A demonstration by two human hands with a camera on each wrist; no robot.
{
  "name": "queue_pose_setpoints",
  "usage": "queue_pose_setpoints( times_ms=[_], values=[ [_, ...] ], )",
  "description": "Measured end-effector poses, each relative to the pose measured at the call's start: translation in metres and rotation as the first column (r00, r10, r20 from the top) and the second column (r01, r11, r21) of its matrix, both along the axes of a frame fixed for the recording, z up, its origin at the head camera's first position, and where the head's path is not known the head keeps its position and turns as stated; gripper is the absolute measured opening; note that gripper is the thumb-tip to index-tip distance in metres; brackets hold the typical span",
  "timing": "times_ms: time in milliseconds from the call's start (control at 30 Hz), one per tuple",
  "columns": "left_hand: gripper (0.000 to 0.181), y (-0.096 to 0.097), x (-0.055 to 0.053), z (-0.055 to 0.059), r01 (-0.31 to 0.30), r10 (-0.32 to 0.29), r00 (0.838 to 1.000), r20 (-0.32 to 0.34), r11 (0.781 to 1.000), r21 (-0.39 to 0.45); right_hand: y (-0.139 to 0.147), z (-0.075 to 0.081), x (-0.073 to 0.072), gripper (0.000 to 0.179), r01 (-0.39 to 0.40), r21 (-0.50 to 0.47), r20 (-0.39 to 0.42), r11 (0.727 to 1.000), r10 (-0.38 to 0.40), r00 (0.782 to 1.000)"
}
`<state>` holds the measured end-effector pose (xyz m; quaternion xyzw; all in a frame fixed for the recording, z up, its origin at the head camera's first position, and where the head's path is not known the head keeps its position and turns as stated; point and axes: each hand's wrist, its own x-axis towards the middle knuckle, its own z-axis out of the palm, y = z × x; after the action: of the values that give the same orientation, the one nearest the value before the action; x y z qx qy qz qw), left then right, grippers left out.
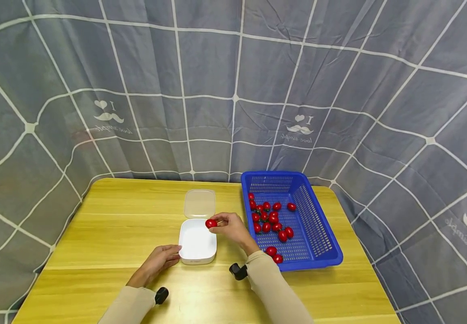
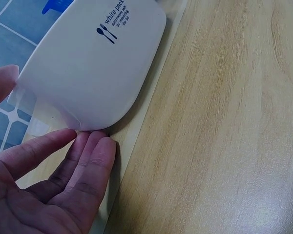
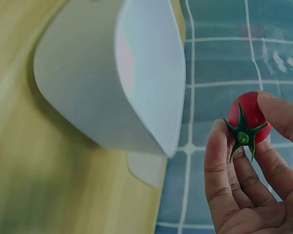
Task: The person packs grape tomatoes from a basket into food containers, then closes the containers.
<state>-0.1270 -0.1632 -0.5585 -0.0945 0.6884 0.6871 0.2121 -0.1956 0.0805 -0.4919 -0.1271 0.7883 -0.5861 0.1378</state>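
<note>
A white square plastic container (image 1: 198,243) stands uncovered on the table, with nothing visible inside it. My left hand (image 1: 162,260) rests against its left side; in the left wrist view the nearly straight fingers (image 2: 95,151) touch the lower corner and the thumb is at the rim. Above the container's right rim, my right hand (image 1: 233,227) pinches a small red tomato (image 3: 249,117) between thumb and fingertips. Its green star-shaped stem end shows in the right wrist view. To the right, a blue plastic basket (image 1: 318,225) holds several more cherry tomatoes (image 1: 273,218), mostly along its left side.
A translucent lid (image 1: 199,203) lies on the wooden table (image 1: 107,234) just behind the container. Grey checked curtains (image 1: 209,112) hang behind the table and along both sides. Each sleeve carries a small black device near the wrist.
</note>
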Motion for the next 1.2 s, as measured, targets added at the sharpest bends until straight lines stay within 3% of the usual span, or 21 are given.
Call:
queue_pose_setpoints(
  times_ms=[333,800,933,1100,1200],
  values=[
    [0.05,0.001,-0.001,-0.001,-0.021,0.021,1.0,0.017,1.0,0.001,-0.027,-0.015,0.01,0.026,-0.056,0.135,-0.018,0.989,0.059,0.998],
    [0.05,0.0,-0.001,-0.001,0.009,-0.009,1.0,-0.014,1.0,-0.004,-0.051,-0.027,0.024,0.024,-0.097,0.287,-0.06,0.953,0.119,0.991],
    [0.051,0.0,0.0,-0.001,0.032,-0.032,0.999,-0.033,0.999,-0.001,-0.055,-0.03,0.028,0.024,-0.111,0.345,-0.08,0.932,0.147,0.986],
    [0.052,0.0,0.0,-0.001,0.039,-0.038,0.999,-0.036,0.999,0.009,-0.059,-0.031,0.03,0.024,-0.124,0.446,-0.127,0.886,0.2,0.971],
    [0.052,-0.001,-0.001,0.0,0.042,-0.042,0.998,-0.037,0.999,0.005,-0.059,-0.032,0.031,0.024,-0.138,0.458,-0.141,0.878,0.225,0.964]
  ],
)
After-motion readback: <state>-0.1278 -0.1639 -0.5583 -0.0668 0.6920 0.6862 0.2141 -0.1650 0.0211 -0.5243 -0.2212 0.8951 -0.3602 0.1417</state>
